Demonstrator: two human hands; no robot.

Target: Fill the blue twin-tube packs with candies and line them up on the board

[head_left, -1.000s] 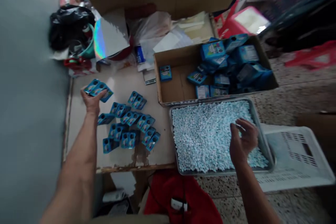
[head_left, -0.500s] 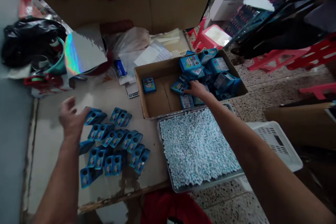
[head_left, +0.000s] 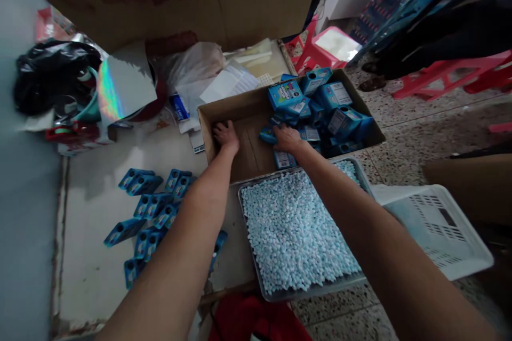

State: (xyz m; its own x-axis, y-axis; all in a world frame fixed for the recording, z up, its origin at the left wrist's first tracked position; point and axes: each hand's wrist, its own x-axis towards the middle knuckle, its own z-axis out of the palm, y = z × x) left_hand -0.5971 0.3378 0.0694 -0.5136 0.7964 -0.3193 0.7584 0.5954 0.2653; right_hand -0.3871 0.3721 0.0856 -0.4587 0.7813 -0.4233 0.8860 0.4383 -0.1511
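Observation:
My left hand (head_left: pixel 226 137) reaches down into the left end of a shallow cardboard box (head_left: pixel 256 176). Its fingers curl downward, and whatever lies under them is hidden. In the same box, my right hand (head_left: pixel 287 138) grips a small blue carton (head_left: pixel 267 135) at the edge of a heap. Several more blue cartons (head_left: pixel 285 95) lie jumbled at the box's right end. On the table to the left, small blue cartons with round holes (head_left: pixel 144 184) stand in clusters, partly hidden behind my left forearm.
A tray of pale blue and white pellets (head_left: pixel 296 229) sits before the cardboard box, beside a white plastic basket (head_left: pixel 448 224). A large cardboard sheet (head_left: pixel 224 0) overhangs the back. Plastic bags (head_left: pixel 200 66) and a black bag (head_left: pixel 52 69) lie behind. Red stools (head_left: pixel 432 77) stand to the right.
My left hand has moved right from the table cartons into the cardboard box, covering the spot where a lone carton lay. My right hand stays on the heap's edge. The view has shifted slightly.

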